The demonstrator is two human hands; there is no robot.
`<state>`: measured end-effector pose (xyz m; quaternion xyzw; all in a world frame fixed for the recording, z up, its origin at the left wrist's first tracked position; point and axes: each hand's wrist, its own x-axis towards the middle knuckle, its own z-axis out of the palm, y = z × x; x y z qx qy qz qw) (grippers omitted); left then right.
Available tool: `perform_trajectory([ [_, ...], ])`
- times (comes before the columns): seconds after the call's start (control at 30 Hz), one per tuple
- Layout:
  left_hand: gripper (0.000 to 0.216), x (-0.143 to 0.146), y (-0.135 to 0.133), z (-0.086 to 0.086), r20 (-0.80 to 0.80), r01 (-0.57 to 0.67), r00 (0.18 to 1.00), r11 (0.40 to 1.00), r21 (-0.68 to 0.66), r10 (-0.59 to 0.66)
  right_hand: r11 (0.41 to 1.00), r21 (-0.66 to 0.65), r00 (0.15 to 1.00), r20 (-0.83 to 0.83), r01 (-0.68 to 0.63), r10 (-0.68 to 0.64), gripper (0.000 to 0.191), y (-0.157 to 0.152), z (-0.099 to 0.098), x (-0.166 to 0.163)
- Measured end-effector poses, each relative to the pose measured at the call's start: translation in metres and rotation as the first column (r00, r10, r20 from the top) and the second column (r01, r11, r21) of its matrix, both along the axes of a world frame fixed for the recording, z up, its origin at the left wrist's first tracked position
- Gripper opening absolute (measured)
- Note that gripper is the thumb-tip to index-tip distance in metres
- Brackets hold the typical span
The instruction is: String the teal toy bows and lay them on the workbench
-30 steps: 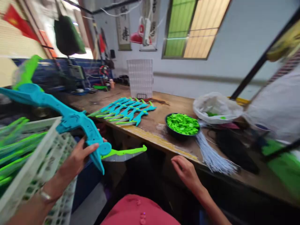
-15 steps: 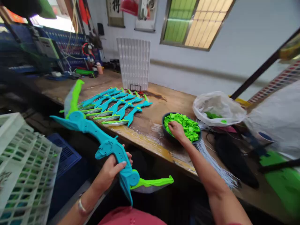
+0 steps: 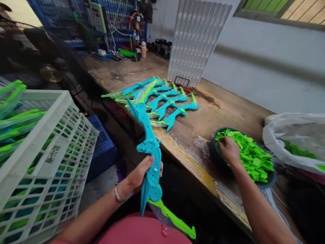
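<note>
My left hand (image 3: 143, 169) is wrapped round the lower grip of a blue toy bow (image 3: 149, 135) with bright green limb tips. The bow stands nearly upright in front of me, its lower tip over my lap. Out to the right, my right hand (image 3: 230, 149) reaches into a dark round bowl (image 3: 266, 181) heaped with small green plastic pieces (image 3: 250, 156). Its fingers are bent down at the bowl's left side; what they pinch, if anything, is hidden. Several similar strung bows (image 3: 175, 113) lie in a row on the wooden workbench (image 3: 203, 123), behind the held bow.
A white plastic crate (image 3: 61, 142) full of bows stands at left, beside a blue crate (image 3: 100, 145). A white bag (image 3: 291, 125) with green pieces sits right of the bowl. A corrugated panel (image 3: 198, 40) leans at the wall. White strings (image 3: 276, 206) hang by the bowl.
The view has swung left and down. The held bow has turned from a slant to nearly upright. My right hand stays in the bowl, at its left side.
</note>
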<state>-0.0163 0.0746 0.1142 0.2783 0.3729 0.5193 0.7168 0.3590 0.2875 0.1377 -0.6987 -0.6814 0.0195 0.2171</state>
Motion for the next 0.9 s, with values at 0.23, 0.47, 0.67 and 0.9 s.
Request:
perform_trajectory([
  [0.23, 0.066, -0.048, 0.036, 0.038, -0.118, 0.044, 0.992, 0.998, 0.05, -0.038, 0.968, 0.227, 0.914, -0.405, 0.11, -0.009, 0.043, -0.012, 0.022, -0.001],
  [0.47, 0.039, -0.114, 0.067, 0.091, -0.307, 0.246, 0.921, 0.969, -0.02, -0.24, 0.97, 0.219, 0.731, -0.645, -0.102, 0.222, 0.041, -0.09, 0.047, -0.063],
  [0.67, 0.032, -0.111, 0.065, 0.108, -0.427, 0.29, 0.833, 0.935, -0.206, -0.353, 0.753, 0.257, 0.55, -0.549, -0.606, 0.63, 0.012, -0.219, 0.084, -0.125],
  [0.9, 0.015, -0.042, 0.057, 0.053, -0.781, 0.955, -0.065, 0.188, -0.23, -0.621, 0.629, 0.111, 0.491, -0.527, -0.769, 0.693, 0.019, -0.269, 0.053, -0.166],
])
